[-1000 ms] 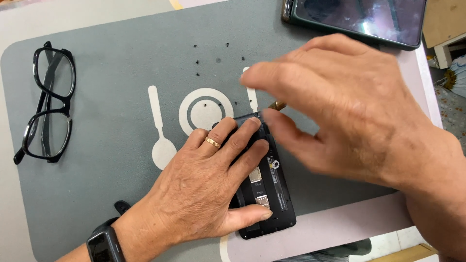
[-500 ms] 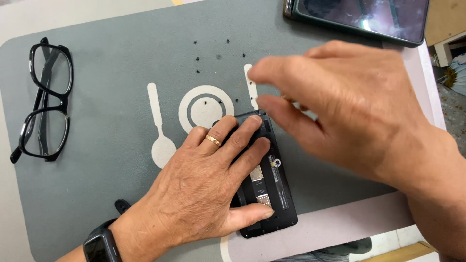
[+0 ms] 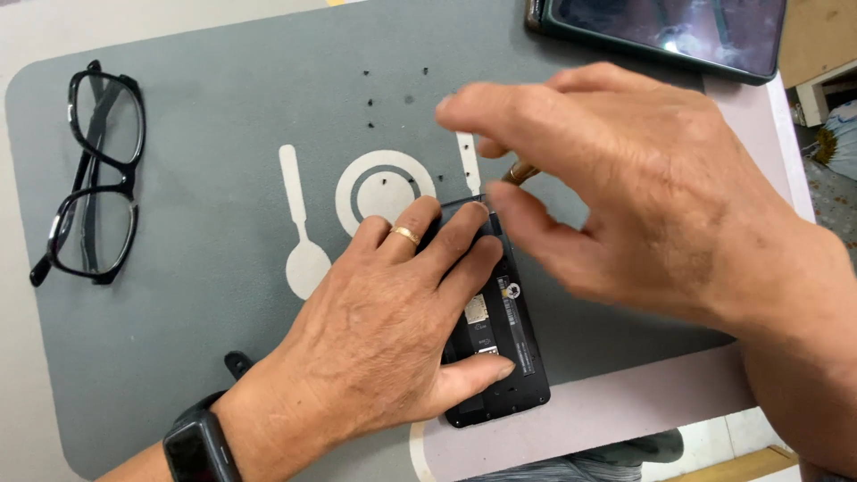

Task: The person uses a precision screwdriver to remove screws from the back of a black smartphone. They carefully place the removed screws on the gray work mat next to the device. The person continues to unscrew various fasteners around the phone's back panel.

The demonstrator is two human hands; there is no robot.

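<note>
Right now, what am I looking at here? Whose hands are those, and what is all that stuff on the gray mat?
The picture comes from a camera on a person's head, looking down at their own two hands. The left hand, wearing a ring and a dark wristwatch, presses flat on an opened black phone whose insides show. The right hand pinches a thin brown-tipped tool over the phone's top end. Everything lies on a gray mat printed with a white spoon and plate. Black glasses lie folded at the left, tiny dark screws sit near the top, and another dark phone rests at the far edge.
</note>
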